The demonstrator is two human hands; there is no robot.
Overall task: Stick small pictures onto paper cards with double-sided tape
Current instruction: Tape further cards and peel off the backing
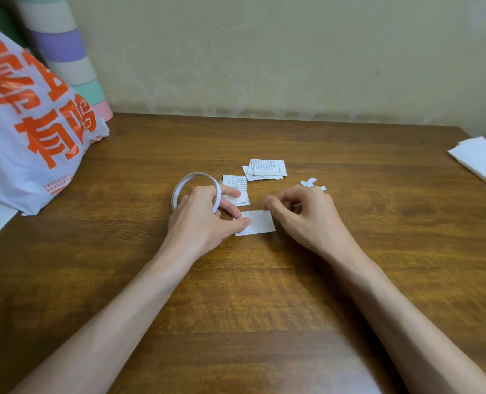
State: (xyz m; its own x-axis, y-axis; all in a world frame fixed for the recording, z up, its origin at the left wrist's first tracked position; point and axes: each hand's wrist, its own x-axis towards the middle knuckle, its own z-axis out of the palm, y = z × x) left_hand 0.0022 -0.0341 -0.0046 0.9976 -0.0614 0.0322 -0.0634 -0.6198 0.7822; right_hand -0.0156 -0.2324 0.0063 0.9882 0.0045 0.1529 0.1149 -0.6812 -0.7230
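Holding a roll [192,183] of double-sided tape, the left grip [202,220], a bare hand, has its fingers curled through the ring, and its thumb presses on the near left part of a small card [260,224] lying flat on the table [264,294]. The right grip [301,214] sits at the card's far right corner with fingers curled and thumb and forefinger drawn together; whether they pinch anything I cannot tell. The card bears faint rows of small print, too fine to read. Just beyond it a second card [236,184] with printed characters lies under the left forefinger, and farther right a loose pile [267,169] of such cards shows columns of tiny text, also unreadable. A few white scraps [308,182] lie just beyond the right grip. At far left stands a white plastic bag [37,137] with big orange Chinese characters, 有 among them, and small orange print lower down that is illegible. A folded tissue [477,159] lies at the far right edge
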